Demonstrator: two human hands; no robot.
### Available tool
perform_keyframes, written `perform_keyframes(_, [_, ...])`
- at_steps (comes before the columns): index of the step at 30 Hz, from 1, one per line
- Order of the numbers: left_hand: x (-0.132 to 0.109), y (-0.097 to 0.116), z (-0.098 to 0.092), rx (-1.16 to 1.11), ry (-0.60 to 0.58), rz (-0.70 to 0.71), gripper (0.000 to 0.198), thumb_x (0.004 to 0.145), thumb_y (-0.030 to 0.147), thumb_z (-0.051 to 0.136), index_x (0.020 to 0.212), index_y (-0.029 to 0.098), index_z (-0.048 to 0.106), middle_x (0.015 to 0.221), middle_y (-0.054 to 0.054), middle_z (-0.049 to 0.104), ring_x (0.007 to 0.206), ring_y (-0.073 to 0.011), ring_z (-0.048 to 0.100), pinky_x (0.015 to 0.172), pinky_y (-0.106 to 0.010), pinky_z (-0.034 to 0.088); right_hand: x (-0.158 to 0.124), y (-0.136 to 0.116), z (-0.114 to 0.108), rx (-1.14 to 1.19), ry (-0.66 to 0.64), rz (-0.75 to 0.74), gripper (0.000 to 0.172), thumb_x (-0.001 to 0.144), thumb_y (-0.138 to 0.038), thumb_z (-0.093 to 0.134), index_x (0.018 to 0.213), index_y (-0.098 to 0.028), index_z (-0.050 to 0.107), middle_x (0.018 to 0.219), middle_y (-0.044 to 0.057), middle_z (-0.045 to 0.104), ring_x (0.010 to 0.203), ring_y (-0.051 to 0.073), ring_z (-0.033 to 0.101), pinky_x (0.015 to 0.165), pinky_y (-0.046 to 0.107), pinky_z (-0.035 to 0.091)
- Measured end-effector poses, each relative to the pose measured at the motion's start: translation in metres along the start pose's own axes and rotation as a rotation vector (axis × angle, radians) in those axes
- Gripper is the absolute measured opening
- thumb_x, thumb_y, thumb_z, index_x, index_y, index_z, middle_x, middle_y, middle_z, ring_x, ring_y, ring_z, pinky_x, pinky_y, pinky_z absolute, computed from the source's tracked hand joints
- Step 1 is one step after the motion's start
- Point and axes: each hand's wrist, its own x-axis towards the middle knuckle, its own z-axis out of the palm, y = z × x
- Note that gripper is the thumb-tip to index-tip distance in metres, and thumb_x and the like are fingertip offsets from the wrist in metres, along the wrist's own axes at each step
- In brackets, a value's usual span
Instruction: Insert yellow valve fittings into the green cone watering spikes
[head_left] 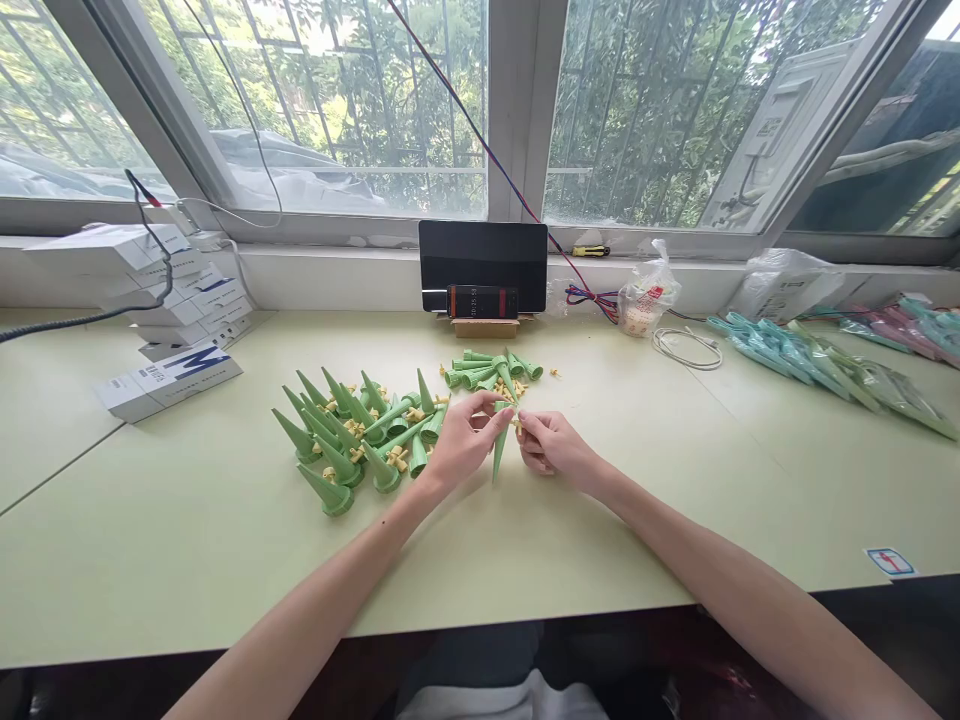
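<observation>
The left hand [459, 447] closes its grip on a green cone spike [499, 452], thumb and fingers wrapped narrow round the wide upper end, so that the spike hangs tip-down below the grip, just clear of the counter [225, 560]. The right hand [553, 446] meets it from the other side, its grip pinched tight on a small yellow part [517, 424], which touches the top of the spike (how far it sits in, I cannot tell). Just left of the left grip lies a big heap of finished cones [345, 437] with yellow bits among them. Beyond both grips sits a smaller heap of green pieces [491, 370], and further back still, a phone [482, 301] leans against a dark tablet [484, 262].
</observation>
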Motion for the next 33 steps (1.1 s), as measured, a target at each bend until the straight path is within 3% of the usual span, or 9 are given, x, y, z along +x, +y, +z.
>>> perform_keyframes(4, [-0.001, 0.001, 0.002, -0.026, 0.019, -0.02, 0.036, 0.08, 0.053, 0.068, 0.089, 0.018, 0.064, 0.067, 0.002, 0.057, 0.049, -0.0085, 0.045, 0.045, -0.022, 0.035, 0.0, 0.0, 0.0, -0.125, 0.043, -0.062, 0.049, 0.09, -0.062, 0.05, 0.066, -0.02, 0.047, 0.046, -0.01, 0.026, 0.037, 0.008, 0.029, 0.039, 0.023, 0.022])
perform_keyframes(8, [-0.001, 0.005, 0.003, -0.045, 0.07, -0.081, 0.039, 0.079, 0.055, 0.069, 0.082, 0.017, 0.063, 0.056, 0.004, 0.051, 0.045, -0.0081, 0.041, 0.043, -0.022, 0.033, -0.003, -0.003, 0.0, -0.489, 0.201, -0.308, 0.046, 0.095, -0.056, 0.046, 0.069, -0.019, 0.052, 0.055, -0.003, 0.049, 0.05, 0.011, 0.042, 0.051, 0.025, 0.035])
perform_keyframes(12, [0.0, 0.004, 0.002, -0.096, 0.096, -0.14, 0.036, 0.079, 0.053, 0.069, 0.079, 0.017, 0.062, 0.051, 0.006, 0.045, 0.042, -0.0071, 0.037, 0.043, -0.022, 0.032, -0.005, -0.004, -0.001, -0.679, 0.217, -0.433, 0.036, 0.097, -0.049, 0.046, 0.082, -0.018, 0.059, 0.067, 0.0, 0.056, 0.058, 0.012, 0.045, 0.057, 0.025, 0.036])
perform_keyframes(17, [0.001, 0.002, 0.0, -0.117, 0.094, -0.19, 0.038, 0.079, 0.054, 0.07, 0.074, 0.017, 0.06, 0.052, 0.006, 0.043, 0.043, -0.0072, 0.036, 0.042, -0.022, 0.032, -0.004, -0.004, -0.003, -0.735, 0.186, -0.507, 0.029, 0.096, -0.045, 0.05, 0.087, -0.019, 0.059, 0.07, 0.0, 0.053, 0.059, 0.013, 0.042, 0.058, 0.026, 0.035])
perform_keyframes(23, [-0.001, 0.008, 0.0, -0.058, 0.093, -0.114, 0.039, 0.081, 0.055, 0.067, 0.073, 0.017, 0.06, 0.056, 0.005, 0.048, 0.044, -0.0067, 0.038, 0.043, -0.022, 0.032, -0.004, -0.001, -0.003, -0.776, 0.182, -0.514, 0.034, 0.098, -0.045, 0.046, 0.076, -0.02, 0.054, 0.065, -0.001, 0.046, 0.058, 0.013, 0.037, 0.058, 0.027, 0.033])
perform_keyframes(27, [-0.002, 0.01, 0.001, -0.024, 0.081, -0.083, 0.04, 0.081, 0.056, 0.066, 0.075, 0.017, 0.061, 0.06, 0.004, 0.052, 0.043, -0.0067, 0.038, 0.042, -0.023, 0.032, -0.003, 0.001, -0.004, -0.767, 0.171, -0.509, 0.039, 0.099, -0.046, 0.042, 0.071, -0.021, 0.05, 0.065, 0.0, 0.049, 0.058, 0.014, 0.039, 0.059, 0.027, 0.034])
perform_keyframes(33, [-0.002, 0.006, 0.002, -0.029, 0.015, -0.07, 0.039, 0.081, 0.056, 0.065, 0.082, 0.017, 0.063, 0.063, 0.001, 0.056, 0.047, -0.0087, 0.044, 0.043, -0.022, 0.034, -0.001, 0.004, -0.005, -0.661, 0.216, -0.463, 0.046, 0.099, -0.049, 0.039, 0.063, -0.021, 0.039, 0.057, -0.002, 0.043, 0.053, 0.012, 0.037, 0.056, 0.027, 0.035])
